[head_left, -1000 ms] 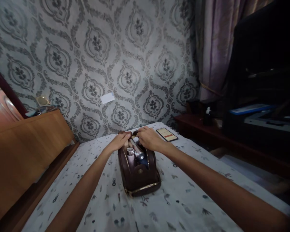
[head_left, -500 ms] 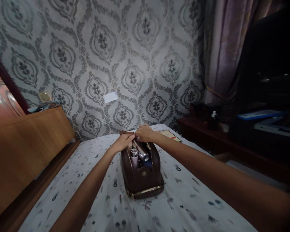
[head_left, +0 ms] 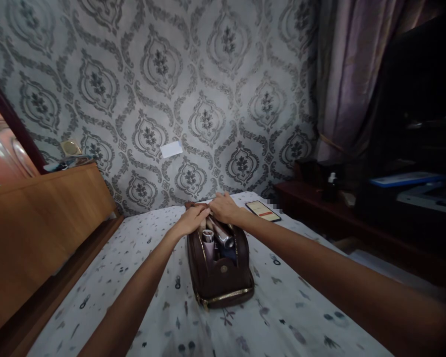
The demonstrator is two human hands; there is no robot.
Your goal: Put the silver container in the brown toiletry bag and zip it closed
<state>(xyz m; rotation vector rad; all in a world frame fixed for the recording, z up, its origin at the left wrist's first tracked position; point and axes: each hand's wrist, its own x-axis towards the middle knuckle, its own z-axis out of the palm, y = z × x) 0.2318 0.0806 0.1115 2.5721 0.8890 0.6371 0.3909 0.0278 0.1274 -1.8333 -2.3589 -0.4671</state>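
A dark brown makeup bag (head_left: 211, 283) with gold zippers lies unzipped on the bed, its top gaping. Inside rest a pale tube with a silver cap (head_left: 208, 237), a longer tube with a shiny end (head_left: 225, 239) and something dark blue (head_left: 228, 254). My left hand (head_left: 194, 219) grips the far left rim of the bag, thumb toward the opening. Next to it, my right hand (head_left: 225, 207) is closed at the far right rim, with its fingertips mostly hidden. The two hands nearly touch.
A phone with a lit screen (head_left: 263, 211) lies on the patterned bedsheet (head_left: 156, 317), right of the bag. On the left stands a wooden headboard (head_left: 48, 213). A dark red cabinet (head_left: 301, 203) with a small bottle (head_left: 332, 186) is at the right. Patterned wallpaper covers the wall behind.
My view has shifted slightly, and more of the phone shows beside my right arm. Both hands stay at the far end of the bag, with little movement.
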